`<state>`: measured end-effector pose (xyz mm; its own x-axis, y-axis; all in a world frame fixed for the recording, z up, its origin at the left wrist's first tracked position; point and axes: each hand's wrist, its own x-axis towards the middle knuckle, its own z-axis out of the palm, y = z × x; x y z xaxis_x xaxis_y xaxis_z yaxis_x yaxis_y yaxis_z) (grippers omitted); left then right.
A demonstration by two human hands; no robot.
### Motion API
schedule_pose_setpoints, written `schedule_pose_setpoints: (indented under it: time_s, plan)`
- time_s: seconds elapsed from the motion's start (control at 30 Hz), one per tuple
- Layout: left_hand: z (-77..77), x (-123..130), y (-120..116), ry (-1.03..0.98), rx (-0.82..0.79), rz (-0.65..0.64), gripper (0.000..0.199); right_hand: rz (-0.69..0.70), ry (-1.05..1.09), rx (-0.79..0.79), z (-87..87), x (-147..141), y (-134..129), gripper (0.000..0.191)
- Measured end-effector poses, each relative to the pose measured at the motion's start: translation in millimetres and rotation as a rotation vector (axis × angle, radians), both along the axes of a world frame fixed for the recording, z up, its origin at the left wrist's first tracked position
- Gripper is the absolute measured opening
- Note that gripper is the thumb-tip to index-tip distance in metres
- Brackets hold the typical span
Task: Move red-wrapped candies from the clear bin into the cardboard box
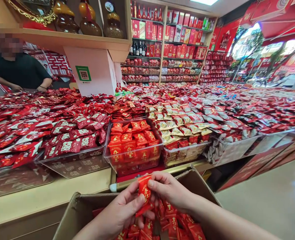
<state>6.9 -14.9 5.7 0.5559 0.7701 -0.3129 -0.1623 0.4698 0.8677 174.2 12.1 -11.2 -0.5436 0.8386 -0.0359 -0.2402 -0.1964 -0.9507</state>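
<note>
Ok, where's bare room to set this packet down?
A strip of gold ledge is bare in front of the clear bins, left of the cardboard box. The pale floor to the box's right is bare too. Bins and box are crowded with wrapped packets, even beneath your right hand.

Two hands (123,208) (166,186) — one carton (79,210)

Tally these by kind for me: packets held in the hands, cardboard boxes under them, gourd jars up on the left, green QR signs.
Held packet: 1
Cardboard box: 1
Gourd jars: 3
QR sign: 1
Total: 6
</note>
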Motion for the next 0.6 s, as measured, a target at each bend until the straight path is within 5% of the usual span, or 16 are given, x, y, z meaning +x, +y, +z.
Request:
schedule_pose_setpoints:
  time_s: [0.3,0.43,0.6]
  plan:
    - [-7.4,0,8,0.626,0.641,0.262,0.048,-0.115,0.128,-0.033,-1.7,-11,-10,0.039]
    - [-2.9,1,8,0.367,0.495,0.223,0.035,-0.147,0.115,-0.003,-2.2,-11,-7,0.03]
    - [3.6,5,6,0.145,0.332,0.388,0.03,-0.185,0.062,0.138,0.4,-7,-8,0.041]
